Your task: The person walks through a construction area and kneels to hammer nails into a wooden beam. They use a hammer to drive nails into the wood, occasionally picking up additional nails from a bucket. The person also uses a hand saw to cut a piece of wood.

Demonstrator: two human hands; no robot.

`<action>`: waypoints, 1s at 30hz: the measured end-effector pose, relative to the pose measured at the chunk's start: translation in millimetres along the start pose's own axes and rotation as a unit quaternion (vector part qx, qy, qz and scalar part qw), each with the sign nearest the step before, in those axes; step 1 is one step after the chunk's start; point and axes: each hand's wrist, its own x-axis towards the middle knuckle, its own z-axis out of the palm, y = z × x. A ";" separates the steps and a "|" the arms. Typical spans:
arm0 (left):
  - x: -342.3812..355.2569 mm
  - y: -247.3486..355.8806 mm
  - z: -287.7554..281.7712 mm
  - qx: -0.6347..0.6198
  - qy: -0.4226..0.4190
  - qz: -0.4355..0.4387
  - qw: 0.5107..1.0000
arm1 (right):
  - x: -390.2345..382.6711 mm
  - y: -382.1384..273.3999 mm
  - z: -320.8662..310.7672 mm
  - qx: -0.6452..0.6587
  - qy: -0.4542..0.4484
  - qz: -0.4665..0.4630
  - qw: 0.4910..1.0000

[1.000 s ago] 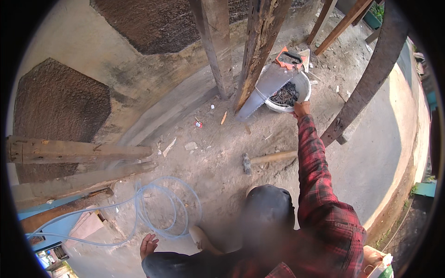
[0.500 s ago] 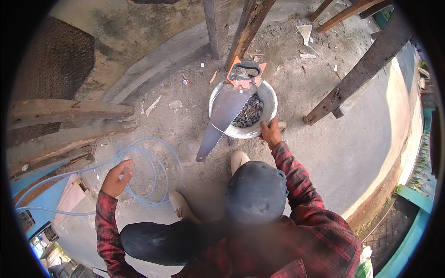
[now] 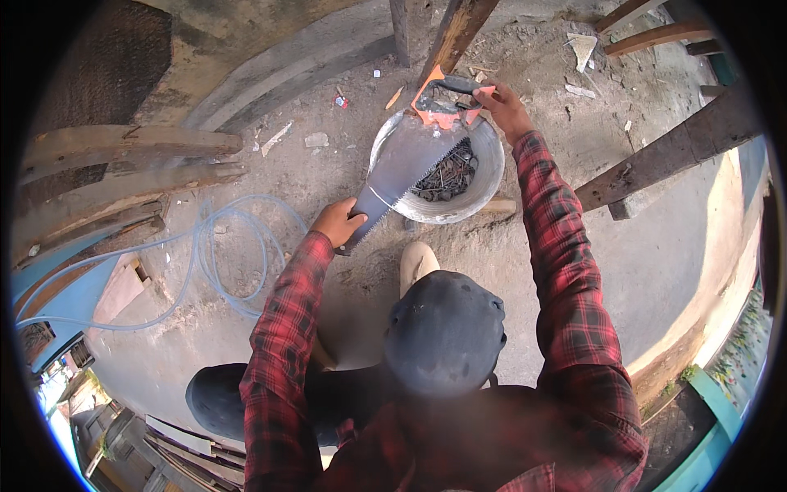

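A hand saw [image 3: 410, 160] with an orange and black handle lies slantwise across the top of a whitish bucket [image 3: 490, 170]. Its toothed edge faces right, and the blade's narrow end points toward me. My left hand [image 3: 334, 223] is closed on that narrow end, thumb over the blade. At the far side, my right hand [image 3: 505, 108] grips the right corner of the saw's handle. Nails and small metal bits [image 3: 447, 179] show inside the bucket, partly covered by the blade.
Clear bluish hose [image 3: 215, 246] lies in loops on the dusty ground at the left. Wooden posts rise beyond the bucket [image 3: 456, 37] and lean in at the right [image 3: 672, 152]. More timbers [image 3: 139, 152] stand at the left. A wooden piece [image 3: 496, 206] lies beside the bucket.
My left hand has come from above the hose to the saw's narrow end and closed on it. My right hand has left the bucket's rim and taken hold of the saw's handle.
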 end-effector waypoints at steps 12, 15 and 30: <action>-11.0 18.9 -7.1 -0.074 0.268 0.132 0.952 | -8.4 -36.7 -72.2 0.276 0.268 -0.153 0.910; 1.4 38.2 -33.2 -0.092 0.350 0.154 0.919 | -54.0 -82.3 -87.7 0.192 0.342 -0.227 0.891; 112.6 111.7 27.6 0.151 -0.006 0.081 0.985 | -420.4 -136.4 -70.3 -0.079 0.656 -0.268 0.702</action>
